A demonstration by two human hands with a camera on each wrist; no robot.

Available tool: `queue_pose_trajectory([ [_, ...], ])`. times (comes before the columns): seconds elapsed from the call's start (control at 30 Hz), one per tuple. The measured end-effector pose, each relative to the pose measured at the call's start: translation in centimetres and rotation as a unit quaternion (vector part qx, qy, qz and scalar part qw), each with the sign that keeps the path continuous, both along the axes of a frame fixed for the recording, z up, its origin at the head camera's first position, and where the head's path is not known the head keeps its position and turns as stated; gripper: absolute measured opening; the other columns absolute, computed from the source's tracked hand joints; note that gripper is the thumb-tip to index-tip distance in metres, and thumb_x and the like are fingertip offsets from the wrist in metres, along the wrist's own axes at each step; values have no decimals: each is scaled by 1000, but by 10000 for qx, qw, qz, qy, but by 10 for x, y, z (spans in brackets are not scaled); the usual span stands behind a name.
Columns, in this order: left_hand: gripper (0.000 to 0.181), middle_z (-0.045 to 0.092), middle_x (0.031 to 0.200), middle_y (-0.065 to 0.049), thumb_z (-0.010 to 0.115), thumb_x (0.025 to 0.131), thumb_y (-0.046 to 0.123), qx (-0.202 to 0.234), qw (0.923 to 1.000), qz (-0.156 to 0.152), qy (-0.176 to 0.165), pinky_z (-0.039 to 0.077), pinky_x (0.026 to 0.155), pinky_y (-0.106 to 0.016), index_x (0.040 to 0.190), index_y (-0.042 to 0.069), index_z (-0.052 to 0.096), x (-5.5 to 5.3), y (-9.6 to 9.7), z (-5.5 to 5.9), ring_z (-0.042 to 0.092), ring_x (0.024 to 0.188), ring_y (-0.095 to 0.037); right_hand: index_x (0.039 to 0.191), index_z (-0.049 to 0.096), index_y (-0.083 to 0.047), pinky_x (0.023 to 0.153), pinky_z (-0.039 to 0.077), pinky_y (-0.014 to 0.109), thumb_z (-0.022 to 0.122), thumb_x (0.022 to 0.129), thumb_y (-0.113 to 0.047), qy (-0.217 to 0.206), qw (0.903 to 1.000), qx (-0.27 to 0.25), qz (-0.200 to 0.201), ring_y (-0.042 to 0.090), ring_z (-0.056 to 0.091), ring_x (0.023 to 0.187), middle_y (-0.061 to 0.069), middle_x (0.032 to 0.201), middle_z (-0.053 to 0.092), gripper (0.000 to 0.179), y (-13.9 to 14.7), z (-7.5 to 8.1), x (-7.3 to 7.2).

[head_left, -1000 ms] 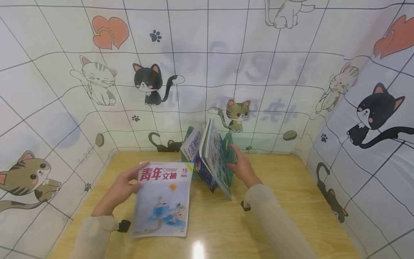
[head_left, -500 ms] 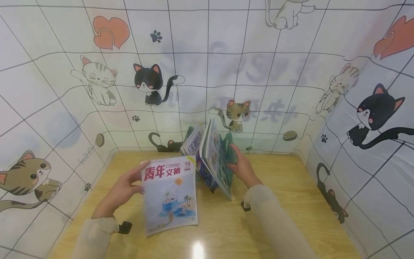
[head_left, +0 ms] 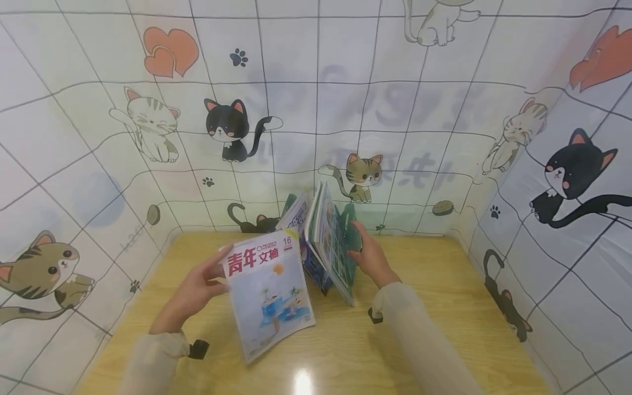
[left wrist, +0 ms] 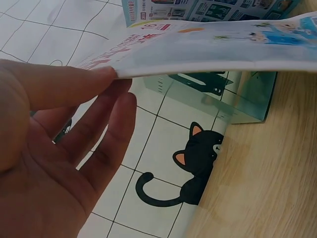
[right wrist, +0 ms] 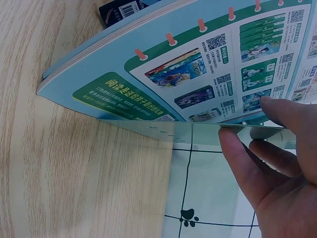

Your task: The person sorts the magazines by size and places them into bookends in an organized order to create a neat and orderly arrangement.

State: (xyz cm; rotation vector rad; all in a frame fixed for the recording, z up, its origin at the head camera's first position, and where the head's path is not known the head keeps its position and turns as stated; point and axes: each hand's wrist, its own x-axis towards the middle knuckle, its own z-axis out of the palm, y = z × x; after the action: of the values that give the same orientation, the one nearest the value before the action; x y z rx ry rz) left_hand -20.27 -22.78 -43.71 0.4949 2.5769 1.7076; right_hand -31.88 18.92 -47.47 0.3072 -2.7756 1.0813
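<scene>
My left hand [head_left: 195, 288] pinches the upper left edge of a magazine [head_left: 269, 296] with a white and pale blue cover, red title and the number 16. The magazine is tilted, its top leaning left, in front of the stand. In the left wrist view the thumb lies on its cover [left wrist: 163, 52]. My right hand [head_left: 372, 255] pinches the right side panel of a translucent green bookend [head_left: 351, 233], thumb inside and fingers outside in the right wrist view. Several magazines [head_left: 326, 241] lean inside the bookend, a pale blue and green back cover [right wrist: 114, 64] nearest that panel.
A pale wooden table [head_left: 419, 329] lies under everything. Cat-printed, grid-lined white sheeting [head_left: 296, 109] rises behind and at both sides. Another magazine with purple title lettering [head_left: 294, 218] leans left in the bookend, partly hidden.
My left hand has moved rightward with the magazine, which has lifted and tilted, turning its top to the left. The right hand and the bookend have stayed in place.
</scene>
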Motion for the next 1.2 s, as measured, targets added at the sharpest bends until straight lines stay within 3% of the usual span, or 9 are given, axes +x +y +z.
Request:
queue_pose_trajectory([
  [0.23,86,57,130,-17,67,84,-10,24,9998,102,158,54,84,-31,152,30,34,-2,11,-6,64,101,-28,153,26,-23,89,49,54,77,83,-7,0,10000,-39,31,42,58,111,17,151,37,88,0,0,1],
  [0.43,85,59,128,-15,68,86,-7,-49,9996,220,168,54,84,-33,152,33,33,-3,19,-6,64,101,-27,153,24,-26,80,54,50,76,84,-7,-165,9999,-44,-20,38,63,100,17,152,36,89,-1,1,1],
  [0.57,84,65,119,-14,68,86,-5,-129,9988,376,290,55,81,-34,152,34,33,-4,23,-2,64,96,-27,153,24,-27,73,55,45,77,83,-7,-150,9999,-17,-39,33,66,89,19,150,38,90,-1,0,1],
  [0.7,85,70,105,-5,70,86,-2,-425,9954,679,517,51,74,-36,151,37,33,-5,29,5,62,86,-24,153,24,-27,67,56,42,77,83,-7,-121,9999,-19,-31,26,66,75,22,147,40,90,-1,0,1],
  [0.87,86,70,91,1,72,83,-2,-692,9890,945,908,46,73,-37,152,33,34,-6,37,12,60,81,-21,153,24,-27,64,56,39,77,83,-6,-108,9999,-55,-37,22,65,69,22,146,42,90,-1,0,1],
  [1.03,85,71,91,0,73,82,-4,-703,9844,1108,1169,44,80,-42,152,28,36,-6,47,20,61,82,-20,153,25,-27,62,56,37,77,83,-6,-95,9999,-63,-28,22,65,69,22,146,43,89,-1,0,1],
  [1.2,86,72,100,-5,72,83,-3,-702,9811,1321,1228,44,81,-42,152,31,34,-5,57,25,62,84,-20,153,24,-26,68,56,42,77,83,-7,-52,10000,-19,9,26,66,74,21,147,42,90,-1,-1,0],
])
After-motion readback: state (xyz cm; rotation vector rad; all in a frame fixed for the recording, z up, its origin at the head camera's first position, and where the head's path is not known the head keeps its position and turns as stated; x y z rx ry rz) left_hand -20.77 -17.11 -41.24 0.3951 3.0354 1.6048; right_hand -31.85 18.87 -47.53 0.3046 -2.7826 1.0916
